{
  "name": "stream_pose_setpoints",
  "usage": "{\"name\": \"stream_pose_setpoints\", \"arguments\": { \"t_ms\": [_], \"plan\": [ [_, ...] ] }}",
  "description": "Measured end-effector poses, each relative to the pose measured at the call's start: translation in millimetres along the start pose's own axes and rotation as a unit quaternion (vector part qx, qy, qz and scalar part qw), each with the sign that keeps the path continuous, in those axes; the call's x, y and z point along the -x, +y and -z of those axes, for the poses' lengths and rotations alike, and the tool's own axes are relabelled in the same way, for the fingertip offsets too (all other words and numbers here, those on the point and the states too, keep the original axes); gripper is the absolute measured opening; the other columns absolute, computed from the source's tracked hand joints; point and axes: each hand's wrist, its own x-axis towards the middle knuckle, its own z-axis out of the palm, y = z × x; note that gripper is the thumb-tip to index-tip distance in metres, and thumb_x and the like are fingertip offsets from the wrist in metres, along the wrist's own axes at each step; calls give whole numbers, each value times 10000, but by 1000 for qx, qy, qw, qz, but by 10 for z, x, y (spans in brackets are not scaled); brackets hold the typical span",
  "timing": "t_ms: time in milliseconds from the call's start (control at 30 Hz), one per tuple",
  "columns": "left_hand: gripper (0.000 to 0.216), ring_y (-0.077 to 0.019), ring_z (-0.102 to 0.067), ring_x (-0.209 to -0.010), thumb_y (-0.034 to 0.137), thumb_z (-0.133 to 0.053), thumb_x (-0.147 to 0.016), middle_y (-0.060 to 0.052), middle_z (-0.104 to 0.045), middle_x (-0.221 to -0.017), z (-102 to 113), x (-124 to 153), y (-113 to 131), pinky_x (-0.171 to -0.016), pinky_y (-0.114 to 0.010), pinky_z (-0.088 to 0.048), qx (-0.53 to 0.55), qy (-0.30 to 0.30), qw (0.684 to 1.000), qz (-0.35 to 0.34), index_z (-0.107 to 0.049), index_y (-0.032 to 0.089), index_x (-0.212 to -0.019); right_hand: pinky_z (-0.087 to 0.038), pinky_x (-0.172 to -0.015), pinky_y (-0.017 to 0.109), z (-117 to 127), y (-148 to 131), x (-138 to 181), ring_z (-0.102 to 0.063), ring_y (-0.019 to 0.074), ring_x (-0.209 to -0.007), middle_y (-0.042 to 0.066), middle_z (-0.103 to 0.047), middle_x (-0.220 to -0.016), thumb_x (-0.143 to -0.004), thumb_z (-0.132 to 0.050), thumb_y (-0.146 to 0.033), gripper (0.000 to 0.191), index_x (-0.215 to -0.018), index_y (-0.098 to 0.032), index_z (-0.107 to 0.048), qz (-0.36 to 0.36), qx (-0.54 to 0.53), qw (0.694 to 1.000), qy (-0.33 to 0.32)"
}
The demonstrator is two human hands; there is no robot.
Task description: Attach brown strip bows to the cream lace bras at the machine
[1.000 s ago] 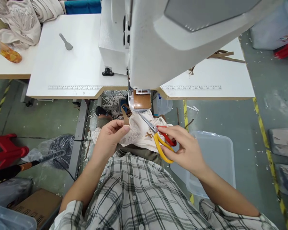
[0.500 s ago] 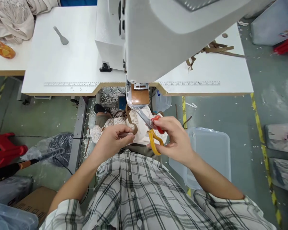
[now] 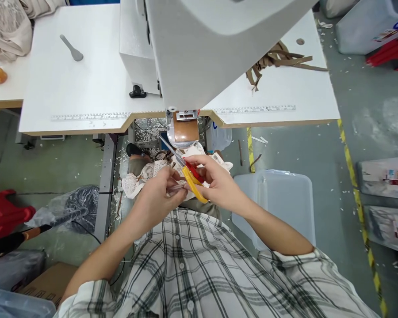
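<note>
My right hand [image 3: 215, 181] grips a pair of scissors [image 3: 193, 183] with one red and one yellow handle loop. Their blades look closed and point up and left, passing in front of the sewing machine's small bed. Close beside it, my left hand [image 3: 157, 194] is closed on a thin pale strip [image 3: 176, 188] that stretches toward the right fingertips; its exact kind is hard to see. White lace fabric [image 3: 132, 184] lies bunched over my lap, below and behind both hands. A brown plate [image 3: 185, 130] sits on the bed under the machine head.
A large white sewing machine [image 3: 199, 48] stands on the white table [image 3: 73, 88], whose cut-out edge faces me. Brown strips [image 3: 285, 59] lie on its right side and a grey spoon-shaped tool [image 3: 72, 48] on the left. A clear plastic bin [image 3: 285, 207] is on the floor at right.
My right hand has brought the scissors left, up to my left hand, and their blades have closed. The brown strip by my left fingers is now out of sight. The view has shifted slightly.
</note>
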Motion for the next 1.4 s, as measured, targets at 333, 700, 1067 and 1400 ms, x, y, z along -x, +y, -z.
{"name": "stream_pose_setpoints", "arguments": {
  "t_ms": [333,700,1067,1400],
  "plan": [
    [11,-196,-645,-840,230,-727,-846,-50,-720,-853,-122,-41,-161,-820,-314,-484,57,102,978,-175,-730,220,-852,-600,-744,304,-91,-38,4,-624,104,-768,30,-514,-1117,-857,-743,-441,589,-1322,-341,-395,-8,-173,984,54],
    [68,-157,-620,-728,275,-754,-819,-35,-714,-816,-44,-39,-111,-671,-264,-478,114,129,981,-86,-738,210,-829,-585,-763,335,630,-190,265,-677,211,-928,73,-669,-1142,-857,-698,-287,410,-1265,-309,-662,87,285,955,17],
    [104,-149,-604,-725,296,-787,-801,-25,-703,-807,7,-33,-82,-685,-263,-473,171,88,981,-40,-735,208,-819,-563,-622,305,925,-314,263,-700,191,-829,57,-717,-1077,-950,-617,-354,276,-1203,-292,-707,143,368,915,-82],
    [118,-130,-609,-717,295,-798,-803,-13,-698,-793,39,-43,-85,-677,-243,-478,187,72,979,-27,-735,200,-836,-542,-599,265,951,-342,212,-711,166,-820,63,-725,-1052,-982,-567,-340,272,-1190,-241,-712,180,391,898,-94]
  ]
}}
